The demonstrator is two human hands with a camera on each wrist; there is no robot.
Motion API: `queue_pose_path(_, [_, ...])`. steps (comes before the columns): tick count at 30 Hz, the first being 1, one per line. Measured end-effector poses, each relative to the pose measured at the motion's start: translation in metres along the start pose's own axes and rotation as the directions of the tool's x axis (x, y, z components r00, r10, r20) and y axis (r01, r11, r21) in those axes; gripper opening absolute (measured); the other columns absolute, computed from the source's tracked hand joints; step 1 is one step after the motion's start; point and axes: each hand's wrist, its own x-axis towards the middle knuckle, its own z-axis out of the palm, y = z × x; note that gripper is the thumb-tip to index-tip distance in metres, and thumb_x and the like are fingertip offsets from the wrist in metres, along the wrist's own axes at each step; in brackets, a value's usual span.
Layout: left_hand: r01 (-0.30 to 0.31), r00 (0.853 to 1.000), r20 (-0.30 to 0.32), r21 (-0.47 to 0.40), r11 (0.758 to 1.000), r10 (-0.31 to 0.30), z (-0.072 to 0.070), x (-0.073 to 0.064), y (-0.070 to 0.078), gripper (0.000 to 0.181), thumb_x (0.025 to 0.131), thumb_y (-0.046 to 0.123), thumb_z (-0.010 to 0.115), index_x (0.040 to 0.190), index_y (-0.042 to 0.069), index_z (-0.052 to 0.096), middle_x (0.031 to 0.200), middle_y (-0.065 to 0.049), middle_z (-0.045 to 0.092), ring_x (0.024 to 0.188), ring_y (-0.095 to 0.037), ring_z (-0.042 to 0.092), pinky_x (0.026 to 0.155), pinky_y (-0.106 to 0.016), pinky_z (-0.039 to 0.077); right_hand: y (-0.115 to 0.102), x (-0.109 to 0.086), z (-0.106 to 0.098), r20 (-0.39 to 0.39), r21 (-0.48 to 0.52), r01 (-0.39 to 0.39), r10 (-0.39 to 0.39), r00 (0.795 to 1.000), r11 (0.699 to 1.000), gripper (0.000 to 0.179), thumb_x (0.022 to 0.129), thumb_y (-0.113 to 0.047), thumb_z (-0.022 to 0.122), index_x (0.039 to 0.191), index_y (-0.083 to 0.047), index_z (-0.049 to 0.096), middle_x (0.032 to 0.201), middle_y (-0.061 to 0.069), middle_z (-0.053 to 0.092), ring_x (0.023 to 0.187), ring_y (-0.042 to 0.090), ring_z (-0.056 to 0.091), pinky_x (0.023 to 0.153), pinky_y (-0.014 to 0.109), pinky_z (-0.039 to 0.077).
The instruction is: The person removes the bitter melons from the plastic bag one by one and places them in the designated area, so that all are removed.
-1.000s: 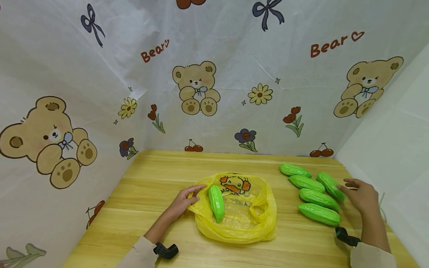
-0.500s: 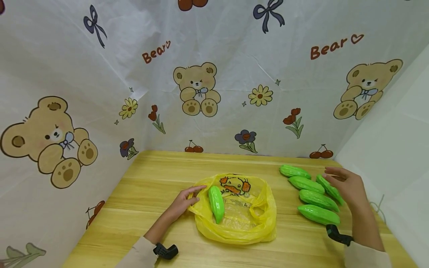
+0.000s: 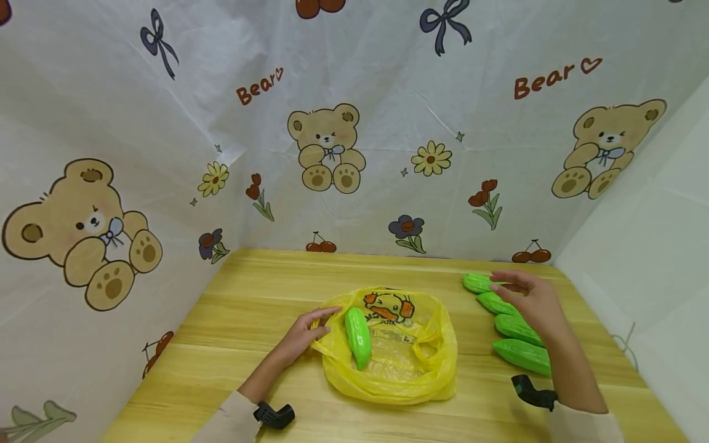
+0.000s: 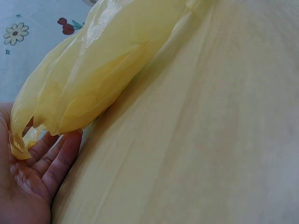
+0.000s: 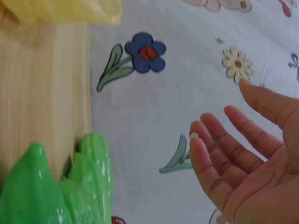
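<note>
My left hand (image 3: 301,336) holds the left rim of a yellow plastic bag (image 3: 388,392) printed with a duck. In the left wrist view, the bag's edge (image 4: 21,144) lies between its fingers. One green bitter melon (image 3: 359,339) lies inside the bag, against its left side. At the right, my right hand (image 3: 526,301) hovers over a group of green bitter melons (image 3: 520,355), its fingers spread and nothing between them. The right wrist view shows this hand (image 5: 250,172) apart from the melons (image 5: 35,191). Hand and forearm hide part of the group.
The wooden table (image 3: 249,295) ends at a white cloth backdrop (image 3: 376,80) printed with bears and flowers. A pale cable (image 3: 626,344) hangs at the right side. Each wrist wears a black camera (image 3: 274,416).
My right hand has moved left from the rightmost melon to above the far melons; that rightmost melon is now hidden behind it. Left hand and bag are still.
</note>
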Motion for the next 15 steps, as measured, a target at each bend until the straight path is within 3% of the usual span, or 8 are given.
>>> queue_pose_path(4, [0.006, 1.000, 0.001, 0.001, 1.000, -0.006, 0.000, 0.000, 0.000, 0.046, 0.100, 0.007, 0.058, 0.146, 0.017, 0.058, 0.146, -0.006, 0.054, 0.107, -0.026, 0.047, 0.089, -0.031, 0.043, -0.014, -0.001, 0.012, 0.023, -0.021, 0.015, -0.015, 1.000, 1.000, 0.044, 0.098, -0.039, 0.066, 0.133, -0.011, 0.067, 0.127, 0.015, 0.068, 0.097, -0.009, 0.058, 0.076, 0.020, 0.051])
queue_pose_path(11, [0.008, 1.000, -0.002, 0.005, 1.000, -0.008, 0.000, 0.000, 0.000, 0.047, 0.100, 0.007, 0.059, 0.145, 0.018, 0.058, 0.150, -0.006, 0.051, 0.116, -0.026, 0.047, 0.093, -0.032, 0.042, -0.032, -0.002, 0.035, 0.064, 0.011, 0.066, -0.066, 0.996, 0.998, 0.041, 0.098, -0.035, 0.069, 0.128, -0.009, 0.069, 0.122, 0.014, 0.070, 0.103, 0.023, 0.067, 0.077, 0.025, 0.054])
queue_pose_path(15, [0.010, 1.000, -0.002, 0.006, 1.000, -0.010, 0.000, 0.000, 0.000, 0.047, 0.100, 0.008, 0.059, 0.145, 0.019, 0.058, 0.152, -0.005, 0.050, 0.120, -0.026, 0.047, 0.096, -0.033, 0.042, -0.038, -0.004, 0.049, 0.087, 0.063, 0.097, -0.102, 0.991, 0.993, 0.039, 0.098, -0.029, 0.069, 0.129, -0.006, 0.068, 0.122, 0.015, 0.070, 0.103, 0.028, 0.067, 0.078, 0.025, 0.054])
